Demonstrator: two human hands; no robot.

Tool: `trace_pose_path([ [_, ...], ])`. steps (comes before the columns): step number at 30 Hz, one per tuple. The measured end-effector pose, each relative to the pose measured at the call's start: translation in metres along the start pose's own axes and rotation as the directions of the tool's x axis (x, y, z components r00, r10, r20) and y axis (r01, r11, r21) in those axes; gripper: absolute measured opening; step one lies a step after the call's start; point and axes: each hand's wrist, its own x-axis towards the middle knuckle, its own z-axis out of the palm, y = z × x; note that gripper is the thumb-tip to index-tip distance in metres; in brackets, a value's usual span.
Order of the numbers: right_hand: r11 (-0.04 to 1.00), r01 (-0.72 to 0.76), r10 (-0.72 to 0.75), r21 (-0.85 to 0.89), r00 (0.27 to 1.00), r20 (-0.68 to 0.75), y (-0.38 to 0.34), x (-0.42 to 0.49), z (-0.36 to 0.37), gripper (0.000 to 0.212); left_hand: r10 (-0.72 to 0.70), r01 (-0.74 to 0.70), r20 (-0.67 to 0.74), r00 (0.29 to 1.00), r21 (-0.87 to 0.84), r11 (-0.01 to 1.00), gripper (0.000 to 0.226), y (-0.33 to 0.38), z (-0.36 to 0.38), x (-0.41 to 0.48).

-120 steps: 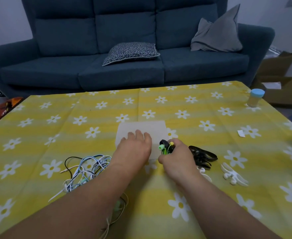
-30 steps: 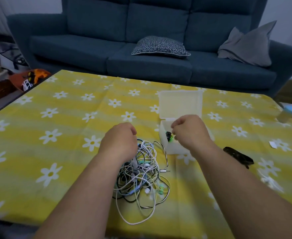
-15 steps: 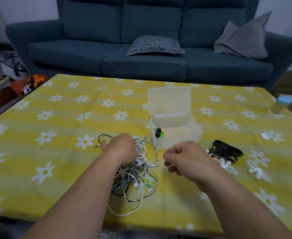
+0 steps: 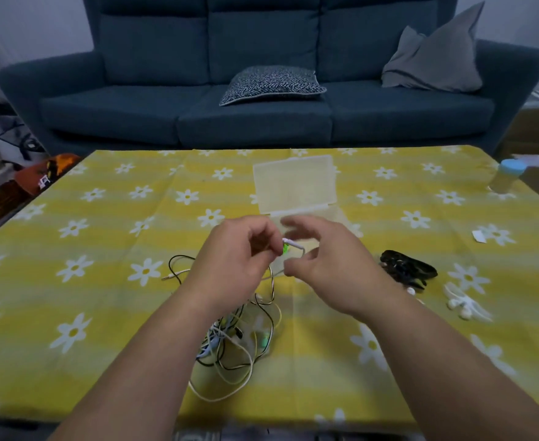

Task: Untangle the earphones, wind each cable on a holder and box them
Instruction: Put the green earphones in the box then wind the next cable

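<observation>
The white cable [image 4: 289, 241] is pinched near its end between the left hand's [image 4: 236, 259] thumb and curled fingers. It is held up off the tablecloth [image 4: 102, 281], and below those fingers it drops into the tangle of earphones [image 4: 239, 338] lying under both wrists. The right hand [image 4: 328, 262] is blurred, fingers spread and thumb apart, just beside the pinched end and gripping nothing I can make out. A speck of green shows between the fingertips; I cannot tell what it belongs to. Just beyond the fingers stands the open box [image 4: 293, 186], lid up. The black holders [image 4: 405, 268] and white holders [image 4: 462, 302] lie to the right of the right hand. Pulling this one end upward could cinch the knots tighter. It could also lift the whole tangle and drag it against the box.
</observation>
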Motion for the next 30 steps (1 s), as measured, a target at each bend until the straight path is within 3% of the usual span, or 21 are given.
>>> trace_pose_path([
  [2, 1.0, -0.009, 0.008, -0.021, 0.997, -0.072, 0.0, 0.001, 0.004, 0.002, -0.019, 0.019, -0.004, 1.0, -0.06, 0.998, 0.031, -0.003, 0.004, 0.001],
  [5, 0.982, 0.0, 0.048, 0.191, 0.968, -0.244, -0.003, 0.002, 0.0, 0.019, -0.101, 0.101, 0.054, 0.993, -0.004, 0.995, 0.032, -0.017, 0.007, 0.0],
  [8, 0.882, 0.052, 0.129, 0.468, 0.929, -0.346, -0.011, 0.001, -0.015, 0.023, -0.245, 0.179, 0.167, 0.955, 0.333, 0.926, 0.026, -0.034, 0.005, -0.006],
  [10, 0.834, 0.087, 0.163, 0.545, 0.904, -0.394, -0.014, -0.001, -0.023, 0.025, -0.317, 0.218, 0.155, 0.936, 0.452, 0.865, 0.025, -0.04, 0.001, -0.007],
  [13, 0.817, 0.126, 0.182, 0.563, 0.87, -0.459, -0.012, -0.002, -0.032, 0.028, -0.368, 0.258, 0.081, 0.927, 0.574, 0.777, 0.01, -0.043, -0.005, -0.006],
  [17, 0.844, 0.162, 0.172, 0.511, 0.821, -0.545, -0.007, -0.003, -0.043, 0.028, -0.46, 0.259, 0.102, 0.882, 0.711, 0.654, 0.009, -0.043, -0.014, -0.007],
  [21, 0.849, 0.136, 0.275, 0.511, 0.713, -0.645, -0.002, 0.0, -0.05, 0.025, -0.492, 0.247, 0.147, 0.858, 0.721, 0.648, 0.01, -0.043, -0.024, -0.006],
  [23, 0.854, 0.018, 0.374, 0.52, 0.672, -0.639, 0.002, 0.003, -0.055, 0.024, -0.464, 0.238, 0.148, 0.873, 0.702, 0.671, 0.015, -0.047, -0.028, -0.005],
  [25, 0.879, -0.215, 0.438, 0.425, 0.713, -0.547, 0.005, 0.006, -0.06, 0.019, -0.424, 0.231, 0.167, 0.89, 0.635, 0.737, 0.026, -0.053, -0.033, -0.004],
  [27, 0.885, -0.461, 0.45, 0.06, 0.817, -0.36, 0.009, 0.005, -0.06, 0.011, -0.336, 0.195, 0.217, 0.917, 0.491, 0.849, 0.025, -0.055, -0.036, -0.002],
  [29, 0.79, -0.503, 0.448, -0.351, 0.864, -0.23, 0.01, 0.003, -0.051, 0.013, -0.257, 0.163, 0.221, 0.941, 0.369, 0.915, 0.024, -0.05, -0.037, -0.001],
  [30, 0.744, -0.485, 0.435, -0.459, 0.874, -0.218, 0.009, 0.001, -0.045, 0.021, -0.229, 0.144, 0.23, 0.946, 0.335, 0.931, 0.023, -0.048, -0.036, -0.001],
])
